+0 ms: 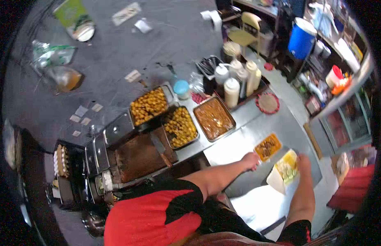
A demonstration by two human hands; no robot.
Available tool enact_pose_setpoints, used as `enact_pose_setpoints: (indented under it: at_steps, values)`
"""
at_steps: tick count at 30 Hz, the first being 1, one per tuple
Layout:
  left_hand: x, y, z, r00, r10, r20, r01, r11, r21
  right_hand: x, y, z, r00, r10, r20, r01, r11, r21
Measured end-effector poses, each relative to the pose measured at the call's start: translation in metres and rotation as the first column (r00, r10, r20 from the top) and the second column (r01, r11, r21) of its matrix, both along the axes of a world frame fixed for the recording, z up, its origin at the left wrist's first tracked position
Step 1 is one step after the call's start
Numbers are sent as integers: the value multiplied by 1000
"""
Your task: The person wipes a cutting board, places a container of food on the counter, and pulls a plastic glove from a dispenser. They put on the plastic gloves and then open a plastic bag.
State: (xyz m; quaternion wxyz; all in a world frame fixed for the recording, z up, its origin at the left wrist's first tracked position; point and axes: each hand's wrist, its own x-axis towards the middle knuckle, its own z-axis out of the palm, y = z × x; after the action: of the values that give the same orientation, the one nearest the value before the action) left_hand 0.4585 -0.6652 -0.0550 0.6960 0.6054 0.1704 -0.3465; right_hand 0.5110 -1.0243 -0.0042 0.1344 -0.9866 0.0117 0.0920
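My left hand (250,161) is closed beside an orange tray (262,159) of dark, chunky food. A small pale bit shows at its fingertips, too small to name. On the metal counter to the right lies a white takeout container (275,180), holding yellow food, something pale and green slices. My right hand (304,162) grips the container's far right edge, its fingers curled and partly hidden. White paper (258,207) is spread on the counter in front of my body.
Left of my arms is a brown griddle (137,158) with a scraper (161,147). Pans of browned potatoes (149,105), yellow potatoes (181,128) and brown sauce (214,119) line the back. Squeeze bottles (231,93) stand behind, near a red-rimmed round mat (267,103).
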Motion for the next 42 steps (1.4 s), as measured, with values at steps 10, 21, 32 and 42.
enact_pose_setpoints:
  at_steps: [10, 21, 32, 42]
  values:
    - [-83, 160, 87, 653, -609, 450, 482, 793, 374, 31, 28, 44, 985, -59, 162, 62, 998, -14]
    - [-288, 425, 227, 951, -245, 187, 249, 969, 1, -46, 322, 228, 994, 70, 85, -99, 899, 427]
    - [-423, 588, 194, 989, -73, 129, 15, 916, 401, 86, 647, 289, 858, 447, 254, -393, 253, 884]
    - [-563, 651, 26, 998, -58, 9, 59, 994, -92, 301, 821, 363, 917, -264, 298, -247, 209, 946]
